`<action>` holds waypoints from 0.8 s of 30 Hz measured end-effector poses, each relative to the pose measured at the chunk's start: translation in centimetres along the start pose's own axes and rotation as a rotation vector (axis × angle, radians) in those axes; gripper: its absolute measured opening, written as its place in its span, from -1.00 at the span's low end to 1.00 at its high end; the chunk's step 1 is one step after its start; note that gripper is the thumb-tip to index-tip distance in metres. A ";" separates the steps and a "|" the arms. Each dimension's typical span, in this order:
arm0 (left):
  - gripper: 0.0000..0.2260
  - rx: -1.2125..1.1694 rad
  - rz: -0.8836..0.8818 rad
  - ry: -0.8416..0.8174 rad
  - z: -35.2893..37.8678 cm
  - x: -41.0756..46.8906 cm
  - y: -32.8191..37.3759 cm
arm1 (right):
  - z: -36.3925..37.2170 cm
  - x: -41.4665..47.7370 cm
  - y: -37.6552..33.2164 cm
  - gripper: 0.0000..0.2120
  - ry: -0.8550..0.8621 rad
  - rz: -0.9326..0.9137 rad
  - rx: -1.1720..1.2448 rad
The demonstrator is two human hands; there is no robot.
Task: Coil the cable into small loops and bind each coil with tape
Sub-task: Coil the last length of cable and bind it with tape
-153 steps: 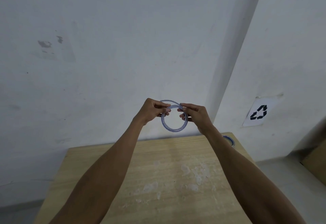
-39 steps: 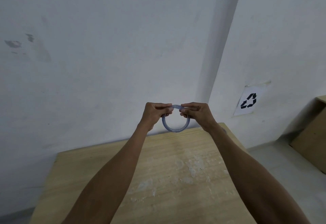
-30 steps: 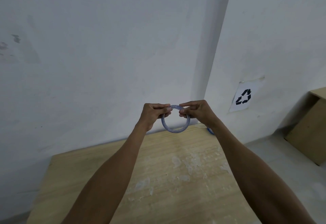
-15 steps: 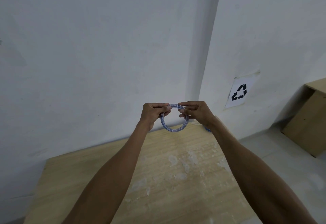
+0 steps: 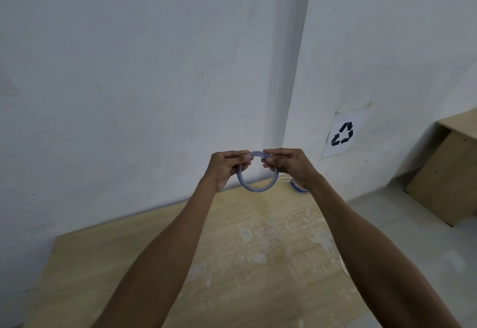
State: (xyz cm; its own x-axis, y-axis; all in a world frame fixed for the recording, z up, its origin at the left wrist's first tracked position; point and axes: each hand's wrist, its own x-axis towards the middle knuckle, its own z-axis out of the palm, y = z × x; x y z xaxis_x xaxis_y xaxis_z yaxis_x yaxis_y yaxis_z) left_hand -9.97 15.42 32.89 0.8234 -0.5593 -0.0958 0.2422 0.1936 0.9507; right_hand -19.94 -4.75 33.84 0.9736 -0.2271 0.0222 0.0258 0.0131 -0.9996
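Cable [image 5: 254,187] is coiled, pinched at the top by left hand [image 5: 227,168] and right hand [image 5: 290,166]. No binding visible; taping appears outstanding.

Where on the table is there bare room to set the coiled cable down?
The wooden table is bare between the two forearms, apart from pale smears, and across its left part up to the wall. The one crowded spot is the far right corner: a tape roll lies partly hidden behind the right hand gripping the cable coil.
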 end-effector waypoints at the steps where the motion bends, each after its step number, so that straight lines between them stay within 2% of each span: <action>1: -0.82 0.007 0.007 0.002 0.1 0.1 -0.1 | -0.2 0.0 0.0 -0.72 -0.002 -0.002 -0.008; 7: -0.80 0.075 0.089 0.072 1.7 1.0 -0.6 | -1.3 -0.1 0.3 -0.74 0.013 -0.015 0.001; 14: -0.77 0.082 0.076 0.133 5.2 2.5 -4.6 | -5.0 -0.8 2.2 -0.72 0.098 -0.025 -0.090; 20: -0.76 0.065 0.004 0.129 9.4 4.3 -9.6 | -9.9 -3.1 5.9 -0.75 0.249 0.083 -0.070; 24: -0.77 0.047 -0.066 0.128 11.7 5.3 -13.7 | -14.3 -6.1 11.4 -0.75 0.483 0.200 -0.092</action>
State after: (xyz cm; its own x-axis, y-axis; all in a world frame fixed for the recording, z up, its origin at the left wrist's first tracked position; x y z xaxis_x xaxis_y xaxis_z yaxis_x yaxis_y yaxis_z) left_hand -14.99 0.37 22.77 0.8659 -0.4617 -0.1927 0.2764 0.1205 0.9535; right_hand -28.83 -17.13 22.04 0.7418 -0.6515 -0.1587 -0.1913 0.0212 -0.9813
